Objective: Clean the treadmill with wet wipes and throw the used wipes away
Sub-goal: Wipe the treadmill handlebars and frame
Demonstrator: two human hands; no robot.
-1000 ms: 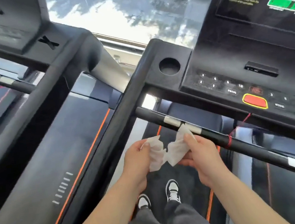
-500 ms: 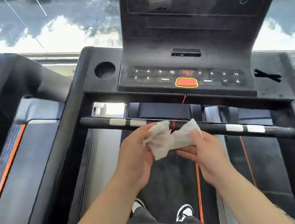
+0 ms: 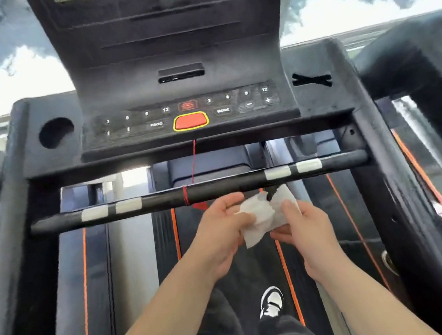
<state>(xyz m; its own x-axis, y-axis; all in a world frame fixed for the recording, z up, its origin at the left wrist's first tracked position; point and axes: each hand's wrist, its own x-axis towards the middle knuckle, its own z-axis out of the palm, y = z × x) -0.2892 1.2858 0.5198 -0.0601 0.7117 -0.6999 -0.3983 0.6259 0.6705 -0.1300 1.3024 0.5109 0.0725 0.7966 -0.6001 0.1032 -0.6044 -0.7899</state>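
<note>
Black treadmill console (image 3: 147,92), orange-edged belt (image 3: 259,268), bright window (image 3: 3,81)

view swung right, now square on the console (image 3: 187,115), left hand (image 3: 220,232), right hand (image 3: 305,229) and wet wipe (image 3: 261,218) shifted from left of red cord (image 3: 193,160) to its right, wipe now just below handlebar (image 3: 217,189), no longer overlapping it

wipe (image 3: 263,215) between both hands, just before the crossbar (image 3: 217,187); console (image 3: 186,112) behind the crossbar; belt (image 3: 242,263) below
</note>
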